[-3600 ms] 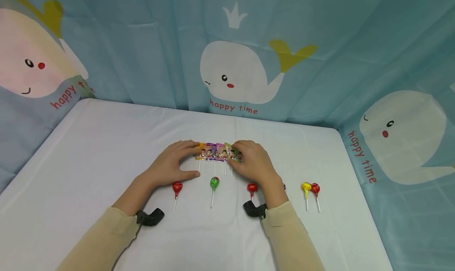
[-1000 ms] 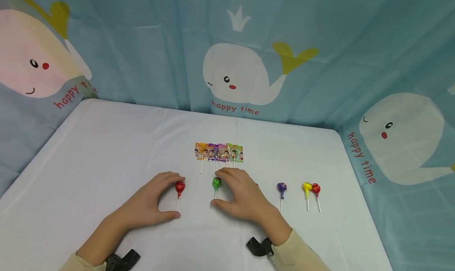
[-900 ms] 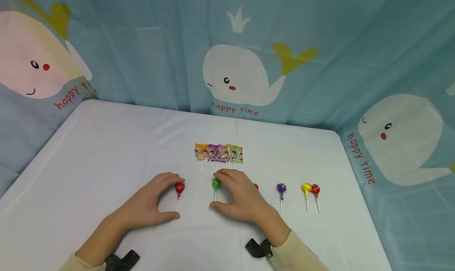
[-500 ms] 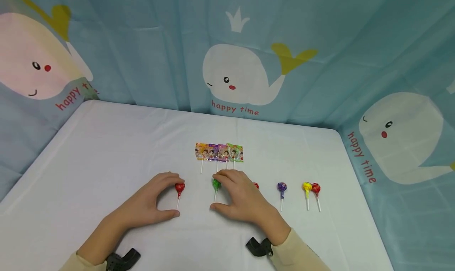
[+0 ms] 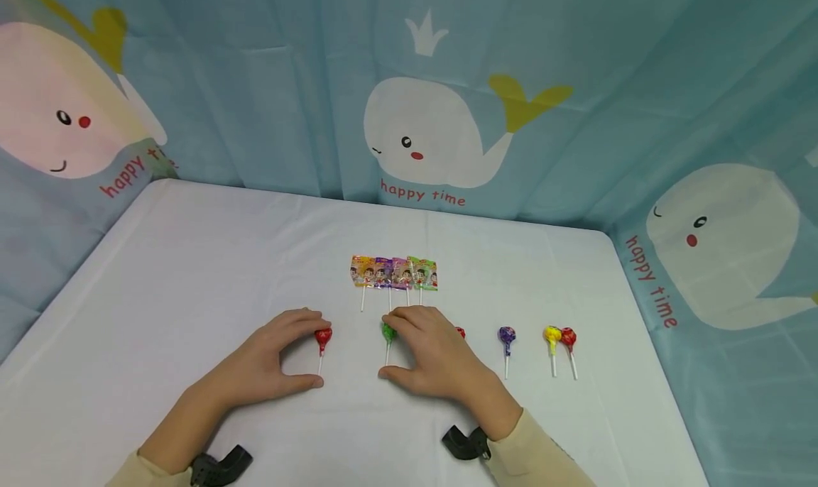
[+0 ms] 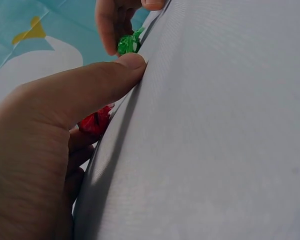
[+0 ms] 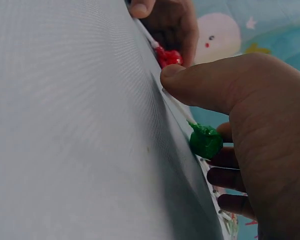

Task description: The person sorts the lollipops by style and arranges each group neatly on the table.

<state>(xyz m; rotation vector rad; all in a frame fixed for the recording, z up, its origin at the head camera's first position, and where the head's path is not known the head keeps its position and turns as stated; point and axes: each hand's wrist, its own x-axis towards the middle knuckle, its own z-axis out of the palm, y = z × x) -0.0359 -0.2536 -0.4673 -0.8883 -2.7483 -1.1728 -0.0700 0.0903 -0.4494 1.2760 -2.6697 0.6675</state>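
Observation:
My left hand [image 5: 271, 363] holds a red-wrapped lollipop [image 5: 323, 339] lengthwise, fingertips at its candy head and thumb at the stick's lower end. To the right, my right hand [image 5: 437, 356] spans a green-wrapped lollipop [image 5: 388, 333] in the same way. The right wrist view shows the green head [image 7: 206, 141] before the curved fingers, with the thumb at the stick's tip. In the left wrist view the red head [image 6: 94, 125] is partly behind the thumb. Another red lollipop [image 5: 461, 332] is mostly hidden behind the right hand.
Behind the hands lies a row of flat-wrapped lollipops [image 5: 401, 272], orange, purple, pink and green, sticks toward me. To the right are a purple lollipop [image 5: 507, 336] and a yellow lollipop [image 5: 552, 336] beside a red one [image 5: 568, 337]. A curtain [image 5: 268, 104] hangs behind the white-covered table [image 5: 224, 260].
Both hands have come back toward me from the flat-wrapped row to the red and green lollipops, uncovering the purple one. Over the last second they have stayed almost still.

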